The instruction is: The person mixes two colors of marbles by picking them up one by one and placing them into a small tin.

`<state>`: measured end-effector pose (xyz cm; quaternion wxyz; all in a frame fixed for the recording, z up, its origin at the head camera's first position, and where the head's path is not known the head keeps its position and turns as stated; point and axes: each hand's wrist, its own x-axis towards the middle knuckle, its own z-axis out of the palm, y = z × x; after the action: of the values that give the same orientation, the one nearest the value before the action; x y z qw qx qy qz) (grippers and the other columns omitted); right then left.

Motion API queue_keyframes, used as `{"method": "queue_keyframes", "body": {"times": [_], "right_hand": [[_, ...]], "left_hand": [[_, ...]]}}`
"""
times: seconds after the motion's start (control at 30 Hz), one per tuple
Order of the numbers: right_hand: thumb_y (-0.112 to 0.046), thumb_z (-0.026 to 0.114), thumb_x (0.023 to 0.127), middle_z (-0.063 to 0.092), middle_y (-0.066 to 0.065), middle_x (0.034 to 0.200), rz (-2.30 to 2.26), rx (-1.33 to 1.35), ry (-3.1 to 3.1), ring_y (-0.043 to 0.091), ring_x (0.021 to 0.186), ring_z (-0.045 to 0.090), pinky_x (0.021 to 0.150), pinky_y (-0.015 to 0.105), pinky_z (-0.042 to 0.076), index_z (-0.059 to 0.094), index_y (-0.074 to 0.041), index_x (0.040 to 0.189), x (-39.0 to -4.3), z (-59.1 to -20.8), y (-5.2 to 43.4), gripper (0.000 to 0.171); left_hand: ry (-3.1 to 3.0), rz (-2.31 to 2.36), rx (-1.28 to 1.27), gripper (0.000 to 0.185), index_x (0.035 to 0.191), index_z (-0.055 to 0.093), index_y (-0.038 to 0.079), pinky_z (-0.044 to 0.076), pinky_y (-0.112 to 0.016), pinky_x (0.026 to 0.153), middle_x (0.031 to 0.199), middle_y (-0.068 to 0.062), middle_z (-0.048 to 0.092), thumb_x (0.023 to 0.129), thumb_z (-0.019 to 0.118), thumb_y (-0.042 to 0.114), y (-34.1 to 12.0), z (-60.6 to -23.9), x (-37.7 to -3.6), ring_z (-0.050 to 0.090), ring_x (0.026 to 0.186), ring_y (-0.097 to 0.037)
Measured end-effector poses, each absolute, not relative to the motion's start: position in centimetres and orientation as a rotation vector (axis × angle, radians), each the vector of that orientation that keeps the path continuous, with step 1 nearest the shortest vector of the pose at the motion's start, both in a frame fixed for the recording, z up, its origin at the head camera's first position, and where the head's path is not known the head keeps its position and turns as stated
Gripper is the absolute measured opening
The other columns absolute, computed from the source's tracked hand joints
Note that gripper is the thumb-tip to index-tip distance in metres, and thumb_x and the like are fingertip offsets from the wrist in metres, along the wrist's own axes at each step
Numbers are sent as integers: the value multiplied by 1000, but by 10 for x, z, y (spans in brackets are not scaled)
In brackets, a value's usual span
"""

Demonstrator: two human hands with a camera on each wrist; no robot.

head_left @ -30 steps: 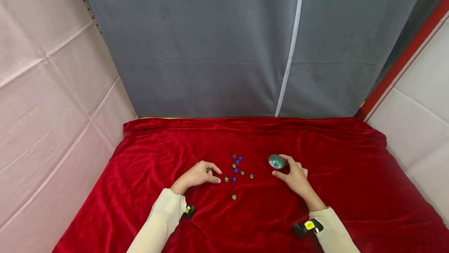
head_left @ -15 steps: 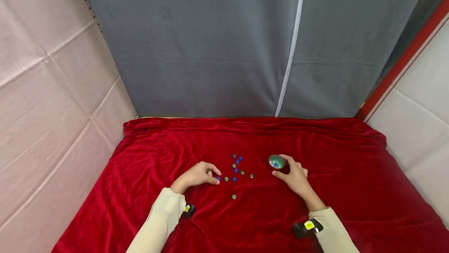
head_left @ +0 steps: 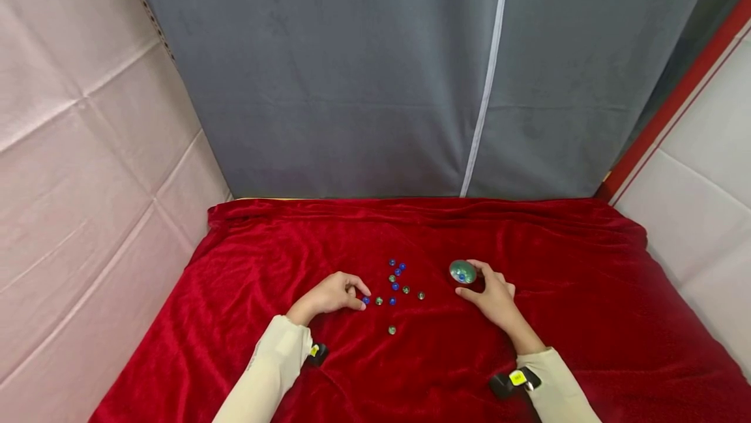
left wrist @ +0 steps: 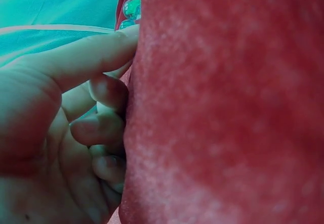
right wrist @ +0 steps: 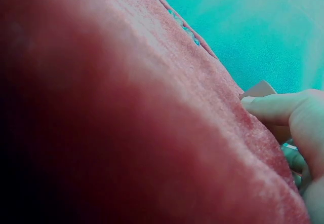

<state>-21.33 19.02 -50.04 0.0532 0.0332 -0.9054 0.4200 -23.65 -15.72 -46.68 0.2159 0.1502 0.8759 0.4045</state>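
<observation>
In the head view my left hand [head_left: 332,294] rests on the red cloth, a blue marble [head_left: 366,300] between its thumb and forefinger tips. That marble is hidden in the left wrist view, where the other fingers curl under. My right hand [head_left: 494,295] grips a small round bowl [head_left: 462,272] by its right side, thumb in front and fingers behind. Inside the bowl, which looks greenish, lies at least one blue marble. Just right of my left fingertips sits a green-tinted clear marble [head_left: 379,301], then another blue marble [head_left: 392,301].
Several more blue and clear marbles lie between the hands, including a clear marble [head_left: 421,295] toward the bowl and a lone marble [head_left: 392,330] nearer me. The red cloth [head_left: 563,279] is wrinkled. A grey curtain [head_left: 340,84] hangs behind; pale panels stand either side.
The blue marble at my left fingertips, mostly covered a second ago, now shows between thumb and forefinger. My right hand and the bowl have stayed in place.
</observation>
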Motion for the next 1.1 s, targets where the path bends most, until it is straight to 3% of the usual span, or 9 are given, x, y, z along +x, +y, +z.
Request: {"method": "queue_keyframes", "body": {"times": [0.57, 1.1], "right_hand": [[-23, 77, 81, 59, 19, 124, 1267, 92, -2757, 35, 113, 45, 85, 45, 17, 48, -8, 133, -214, -500, 191, 61], [-23, 78, 80, 59, 19, 125, 1256, 95, -2756, 35, 113, 45, 85, 45, 18, 49, -8, 133, -213, -501, 190, 62]], "left_hand": [[2484, 1106, 469, 13, 93, 73, 12, 39, -21, 56, 60, 5, 54, 81, 75, 15, -156, -468, -238, 45, 56, -6], [2555, 1213, 469, 13, 92, 73, 10, 38, -21, 53, 57, 4, 50, 83, 74, 18, -149, -460, -239, 44, 54, -9]]}}
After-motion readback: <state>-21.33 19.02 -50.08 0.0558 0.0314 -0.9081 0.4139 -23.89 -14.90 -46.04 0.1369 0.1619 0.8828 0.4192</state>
